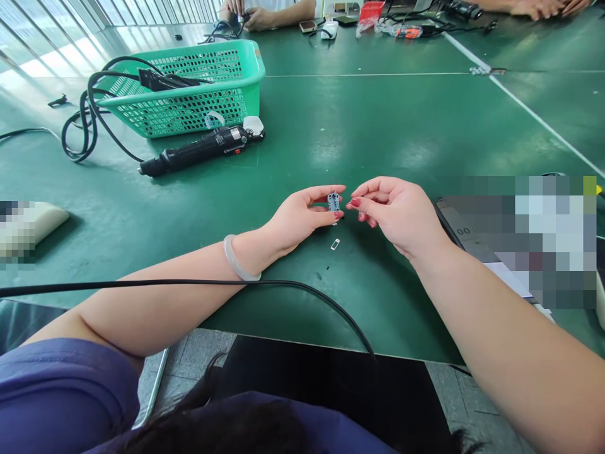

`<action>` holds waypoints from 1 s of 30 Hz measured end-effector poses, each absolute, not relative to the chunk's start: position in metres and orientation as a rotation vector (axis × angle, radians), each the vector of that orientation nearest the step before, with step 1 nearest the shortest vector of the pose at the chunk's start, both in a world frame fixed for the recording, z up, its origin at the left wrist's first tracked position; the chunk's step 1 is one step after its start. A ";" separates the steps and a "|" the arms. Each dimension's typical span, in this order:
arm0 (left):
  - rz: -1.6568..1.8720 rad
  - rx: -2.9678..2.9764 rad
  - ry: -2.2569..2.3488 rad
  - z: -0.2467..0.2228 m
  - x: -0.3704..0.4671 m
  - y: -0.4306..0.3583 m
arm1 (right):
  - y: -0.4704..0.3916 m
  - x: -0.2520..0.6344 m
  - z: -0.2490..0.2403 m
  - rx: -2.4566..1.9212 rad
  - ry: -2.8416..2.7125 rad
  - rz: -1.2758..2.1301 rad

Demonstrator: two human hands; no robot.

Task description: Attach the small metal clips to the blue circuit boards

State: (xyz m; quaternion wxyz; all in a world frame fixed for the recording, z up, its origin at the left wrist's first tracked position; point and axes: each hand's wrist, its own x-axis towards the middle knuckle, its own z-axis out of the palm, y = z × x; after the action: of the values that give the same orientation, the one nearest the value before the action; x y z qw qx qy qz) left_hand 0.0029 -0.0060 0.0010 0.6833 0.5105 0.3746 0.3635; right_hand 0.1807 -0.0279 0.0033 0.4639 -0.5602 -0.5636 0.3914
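Note:
My left hand (309,211) grips a small grey-blue plastic part (333,202) between thumb and fingers, its hollow side with fine metal-looking details facing up. Just to the right, my right hand (390,208) is closed in a pinch, thumb against the fingers, close to the part but apart from it. Whatever may be between those fingertips is too small to make out. On the green table below the hands lies a tiny white rectangular frame (335,244), with a few dark specks near it.
A green plastic basket (189,104) holds black cabled items; a black electric screwdriver (203,148) lies before it. A black cable (189,284) crosses over my left forearm. Papers (508,277) lie at right. Across the table (378,132) are other people's hands (539,7), a phone (308,26) and tools.

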 end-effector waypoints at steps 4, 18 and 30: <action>0.770 1.227 0.864 0.003 0.002 -0.008 | -0.031 0.179 0.005 -1.400 -1.394 0.946; 0.849 1.332 0.927 0.006 0.004 -0.011 | -0.037 0.167 0.004 -1.492 -1.520 0.721; 0.912 1.655 0.950 0.000 0.001 -0.009 | -0.040 0.168 0.005 -1.486 -1.840 0.269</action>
State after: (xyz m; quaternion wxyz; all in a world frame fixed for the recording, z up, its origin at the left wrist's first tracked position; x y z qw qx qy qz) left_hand 0.0012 -0.0092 0.0005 0.4910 0.6817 0.3912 0.3757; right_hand 0.1680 -0.0402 0.0054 0.3716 -0.5795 -0.7177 0.1051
